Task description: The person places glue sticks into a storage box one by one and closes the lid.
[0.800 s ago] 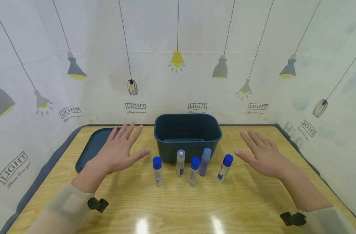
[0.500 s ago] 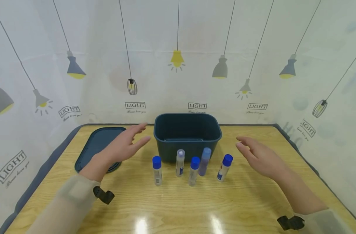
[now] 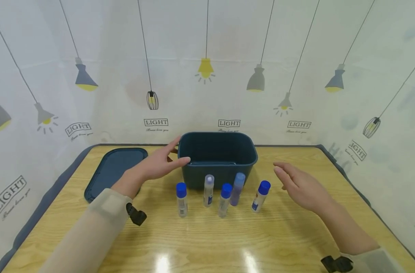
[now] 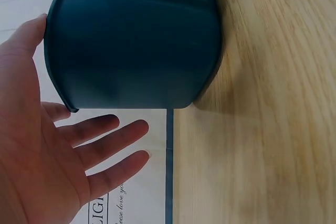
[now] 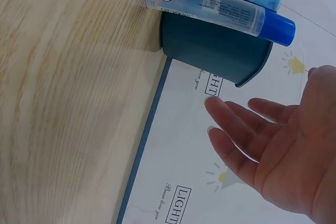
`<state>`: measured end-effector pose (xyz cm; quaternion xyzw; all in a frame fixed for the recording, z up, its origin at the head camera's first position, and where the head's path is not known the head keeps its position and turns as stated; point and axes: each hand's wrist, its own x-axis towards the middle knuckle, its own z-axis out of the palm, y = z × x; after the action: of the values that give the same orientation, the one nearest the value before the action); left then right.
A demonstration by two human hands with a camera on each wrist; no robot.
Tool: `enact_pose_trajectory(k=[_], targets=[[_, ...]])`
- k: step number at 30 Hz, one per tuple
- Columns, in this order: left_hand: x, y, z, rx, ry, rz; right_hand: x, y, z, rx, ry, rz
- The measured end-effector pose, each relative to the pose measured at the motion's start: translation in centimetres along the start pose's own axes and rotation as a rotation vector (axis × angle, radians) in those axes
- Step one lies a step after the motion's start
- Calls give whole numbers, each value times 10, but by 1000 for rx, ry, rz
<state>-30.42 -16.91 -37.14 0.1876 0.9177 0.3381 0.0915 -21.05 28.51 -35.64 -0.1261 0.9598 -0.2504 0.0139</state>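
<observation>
A dark blue plastic bin [image 3: 217, 176] stands at the back middle of the table. My left hand [image 3: 156, 165] is at its left end, thumb by the front corner of the rim and fingers spread along the outer side. In the left wrist view the thumb and one fingertip meet the rim; the other fingers are free of the bin [image 4: 131, 40]. Holding nothing, my right hand [image 3: 301, 185] hovers with bent, relaxed fingers right of the bin. Several glue sticks stand before it: one blue-capped at left [image 3: 181, 200], a bluish one [image 3: 238, 189], and one leaning at right [image 3: 261, 196].
A dark blue lid [image 3: 108, 170] lies flat on the wooden table [image 3: 207, 242] to the left, partly behind my left forearm. Behind the table hangs a white cloth [image 3: 180, 76] printed with lamps. A black strap mount [image 3: 135, 214] sits on my left wrist.
My left hand has moved right from above the lid to the bin's left rim. The right hand's fingers have drawn together and bent. Bin and glue sticks stay in place.
</observation>
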Motion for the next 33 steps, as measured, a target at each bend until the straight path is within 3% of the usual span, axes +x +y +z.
enact_pose_trajectory(k=[14,23,33], targets=[[-2,1,2,14,-3,6,-3,-5,1,33,9,-15],[-2,2,2,2,0,-14,-5,-5,8,281,-8,-110],[-2,1,3,14,10,-18,-7,-7,15,325,-27,-134]])
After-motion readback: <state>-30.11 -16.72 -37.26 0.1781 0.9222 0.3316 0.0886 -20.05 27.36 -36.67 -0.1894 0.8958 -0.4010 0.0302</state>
